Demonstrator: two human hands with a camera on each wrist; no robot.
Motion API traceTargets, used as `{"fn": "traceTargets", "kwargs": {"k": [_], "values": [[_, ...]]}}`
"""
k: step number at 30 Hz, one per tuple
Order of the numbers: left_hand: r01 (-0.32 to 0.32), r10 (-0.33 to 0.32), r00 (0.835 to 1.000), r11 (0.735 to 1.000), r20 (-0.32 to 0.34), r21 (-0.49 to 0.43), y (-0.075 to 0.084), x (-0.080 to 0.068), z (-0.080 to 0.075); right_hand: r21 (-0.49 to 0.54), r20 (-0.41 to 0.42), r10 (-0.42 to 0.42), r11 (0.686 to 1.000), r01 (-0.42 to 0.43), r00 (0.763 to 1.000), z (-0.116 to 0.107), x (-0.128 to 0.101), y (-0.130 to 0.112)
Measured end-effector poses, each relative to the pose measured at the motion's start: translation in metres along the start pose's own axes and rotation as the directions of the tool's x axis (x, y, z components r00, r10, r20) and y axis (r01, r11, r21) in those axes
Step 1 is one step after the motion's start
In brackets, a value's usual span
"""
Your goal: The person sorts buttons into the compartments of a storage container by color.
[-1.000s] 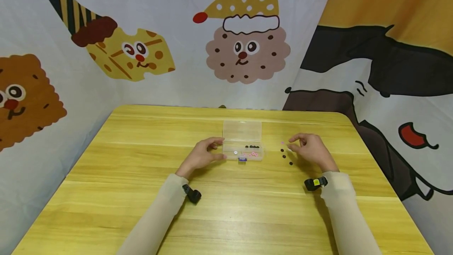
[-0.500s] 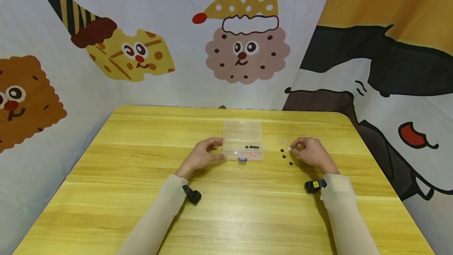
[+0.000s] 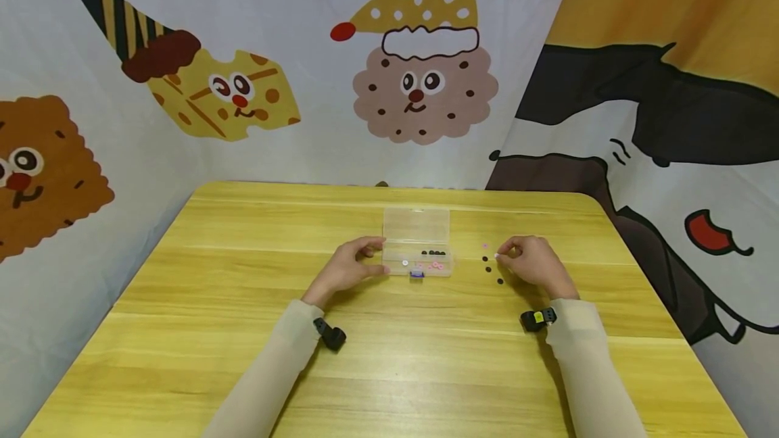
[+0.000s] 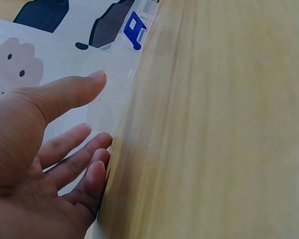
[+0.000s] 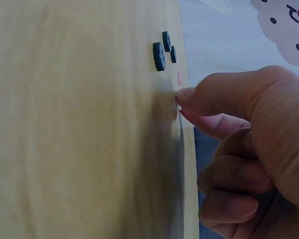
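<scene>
My left hand lay on the wooden table against the left end of the clear plastic box, its fingers loose and only slightly bent, their tips touching the box's side while the thumb reached along its near edge; the hand gripped nothing. The box stood open, its lid tipped back away from me, and in its tray lay a row of black buttons, some pink buttons and one white button, with a blue latch at the front wall. My right hand sat on the table well to the right of the box, thumb and forefinger pinched together on a tiny pale button right at the table surface; whether it had left the wood I could not tell. My other fingers were curled into the palm. Just left of that pinch, three loose black buttons lay scattered on the table, and a small pink button sat a little farther away from me. A black wrist camera was strapped on each beige sleeve, and cartoon-printed cloths hung behind the table.
</scene>
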State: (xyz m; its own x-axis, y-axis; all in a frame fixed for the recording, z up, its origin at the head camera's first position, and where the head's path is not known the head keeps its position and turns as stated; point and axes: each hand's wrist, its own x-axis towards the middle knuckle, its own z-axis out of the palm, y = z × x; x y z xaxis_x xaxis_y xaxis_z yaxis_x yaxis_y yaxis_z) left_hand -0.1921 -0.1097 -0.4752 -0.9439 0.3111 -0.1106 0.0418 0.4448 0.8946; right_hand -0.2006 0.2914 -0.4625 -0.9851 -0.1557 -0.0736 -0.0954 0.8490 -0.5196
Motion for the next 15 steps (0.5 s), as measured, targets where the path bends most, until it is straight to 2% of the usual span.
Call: {"fn": "traceTargets", "kwargs": {"k": [15], "values": [[-0.019, 0.019, 1.0, 1.0, 0.003, 0.0, -0.0034, 0.0004, -0.0002, -0.015, -0.008, -0.007, 1.0, 0.007, 1.0, 0.0018, 0.0001, -0.0025]]}}
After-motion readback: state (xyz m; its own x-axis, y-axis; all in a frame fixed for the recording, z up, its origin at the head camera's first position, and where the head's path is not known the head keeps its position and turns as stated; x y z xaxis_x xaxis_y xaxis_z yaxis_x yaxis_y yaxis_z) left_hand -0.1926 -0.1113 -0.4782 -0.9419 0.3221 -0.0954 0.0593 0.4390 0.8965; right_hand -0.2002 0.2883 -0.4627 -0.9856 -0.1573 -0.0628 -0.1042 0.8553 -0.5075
